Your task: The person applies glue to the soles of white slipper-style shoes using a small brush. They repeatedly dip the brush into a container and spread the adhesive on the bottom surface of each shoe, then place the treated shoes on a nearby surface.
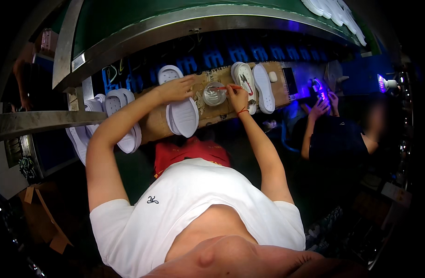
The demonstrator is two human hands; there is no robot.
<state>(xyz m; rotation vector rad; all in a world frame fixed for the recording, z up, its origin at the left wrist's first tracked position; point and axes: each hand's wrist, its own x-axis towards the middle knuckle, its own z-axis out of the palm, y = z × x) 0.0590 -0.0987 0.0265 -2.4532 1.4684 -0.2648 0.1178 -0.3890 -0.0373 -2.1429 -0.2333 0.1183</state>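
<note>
My right hand (238,98) is closed round a thin red-handled tool (225,88), probably a brush. Its far end reaches over a round clear cup (214,94) with clear or whitish contents. Across the middle of a white shoe sole (183,118) lies my left hand (177,89), fingers stretched out to the right toward the cup. The hand covers part of that sole, and a second sole shows beneath its near left edge. Beside my right hand, a pair of small pliers or scissors with red handles (245,81) rests on stacked white soles (240,69).
More white soles (122,104) stand at the left end of the cardboard-covered bench (152,125). To the right are another sole (263,88), a small white case (272,77) and a dark phone (290,81). A metal-edged shelf (194,30) overhangs the bench. Another person (337,141) works under violet light.
</note>
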